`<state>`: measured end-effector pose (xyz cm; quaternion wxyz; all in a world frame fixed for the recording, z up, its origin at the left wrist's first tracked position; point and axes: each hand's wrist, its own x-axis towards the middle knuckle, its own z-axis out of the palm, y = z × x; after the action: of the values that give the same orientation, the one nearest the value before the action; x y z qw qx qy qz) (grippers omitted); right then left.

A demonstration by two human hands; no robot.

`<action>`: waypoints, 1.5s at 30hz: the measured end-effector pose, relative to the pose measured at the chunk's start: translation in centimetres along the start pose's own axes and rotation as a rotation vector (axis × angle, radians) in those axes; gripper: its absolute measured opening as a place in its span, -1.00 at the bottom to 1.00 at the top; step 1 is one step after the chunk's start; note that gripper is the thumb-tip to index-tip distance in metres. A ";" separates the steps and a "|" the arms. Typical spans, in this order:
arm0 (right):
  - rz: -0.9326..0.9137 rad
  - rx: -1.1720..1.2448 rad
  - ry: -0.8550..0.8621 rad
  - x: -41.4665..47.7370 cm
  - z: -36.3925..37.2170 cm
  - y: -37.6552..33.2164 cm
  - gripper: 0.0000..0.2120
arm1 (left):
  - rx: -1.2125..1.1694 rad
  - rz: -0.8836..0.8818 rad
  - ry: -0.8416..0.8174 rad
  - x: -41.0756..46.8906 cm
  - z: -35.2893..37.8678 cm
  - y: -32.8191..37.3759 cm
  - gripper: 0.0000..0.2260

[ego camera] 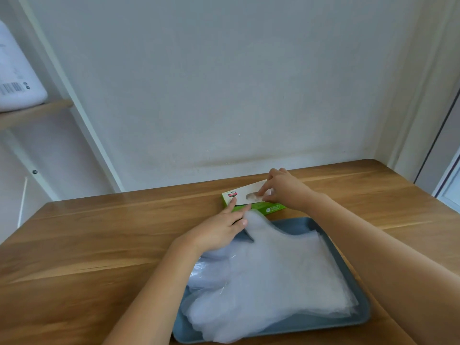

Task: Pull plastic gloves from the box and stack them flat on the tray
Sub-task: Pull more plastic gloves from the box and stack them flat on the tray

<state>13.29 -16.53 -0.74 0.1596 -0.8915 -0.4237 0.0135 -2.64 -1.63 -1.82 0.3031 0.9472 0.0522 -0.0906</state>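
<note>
A green and white glove box (240, 195) lies on the wooden table just beyond the blue-grey tray (303, 224). A stack of clear plastic gloves (268, 277) lies flat on the tray and covers most of it. My left hand (221, 229) presses straight fingers on the box's near left end. My right hand (281, 189) is over the box's oval opening, its fingertips pinching a bit of clear glove plastic there.
The wooden table (99, 245) ends at a white wall behind the box. A shelf on the left carries a white package (17, 78). A door frame stands at the far right.
</note>
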 end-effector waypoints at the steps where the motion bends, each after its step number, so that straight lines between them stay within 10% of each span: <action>1: -0.004 -0.018 0.006 0.1 0.1 0.0 -0.81 | -0.006 -0.001 -0.004 0.0 0.0 0.0 -0.57; 45: 0.099 0.199 0.206 0.7 2.3 0.8 -0.85 | 0.039 -0.010 -0.038 -0.5 -0.4 0.4 -0.57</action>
<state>13.97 -15.87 -3.13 0.2888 -0.8877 -0.3574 -0.0282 -3.00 -1.74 -1.15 0.2851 0.9508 0.0493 -0.1112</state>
